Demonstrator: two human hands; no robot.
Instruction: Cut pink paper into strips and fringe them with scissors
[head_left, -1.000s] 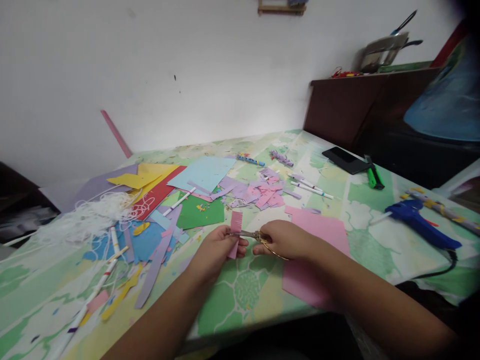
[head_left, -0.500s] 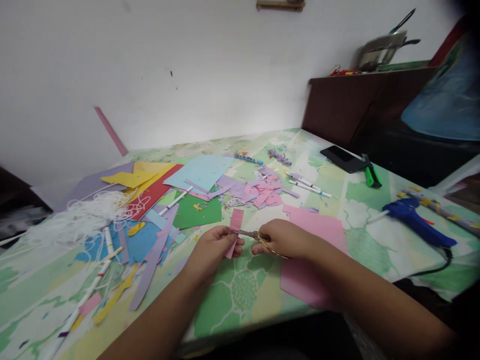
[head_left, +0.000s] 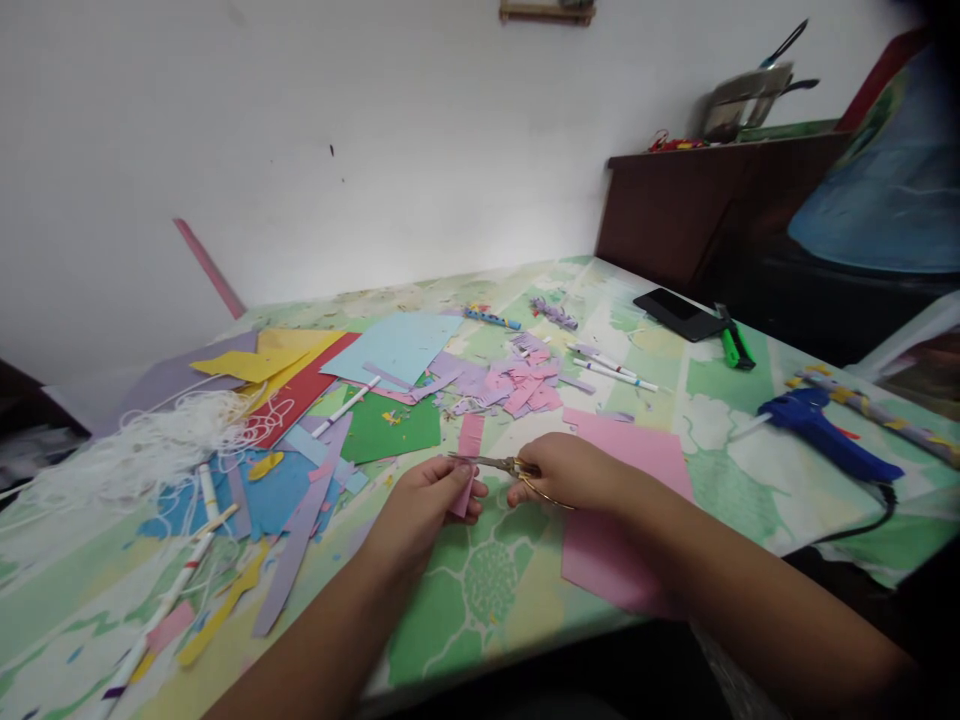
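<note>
My left hand (head_left: 441, 490) is closed on a narrow pink paper strip (head_left: 471, 436), pinched between thumb and fingers, with its upper end standing out above them. Small slits show along the strip's edge. My right hand (head_left: 559, 468) grips a pair of scissors (head_left: 501, 464) by gold-coloured handles. The blades point left and lie across the strip, close to the left thumb. Under the right forearm a larger pink sheet (head_left: 622, 560) lies flat. Beyond the hands is a pile of pink and purple paper scraps (head_left: 521, 382).
Left lie tangled white string (head_left: 150, 445), coloured sheets such as a green one (head_left: 397, 425) and a light blue one (head_left: 397, 345), plus white sticks. Right are a blue glue gun (head_left: 832, 435), a green box cutter (head_left: 737, 345) and a black phone (head_left: 679, 314). A wall stands behind.
The view has shifted slightly, so the background sits a little further left. Both hands keep their holds; the scissor blades now reach further across the strip.
</note>
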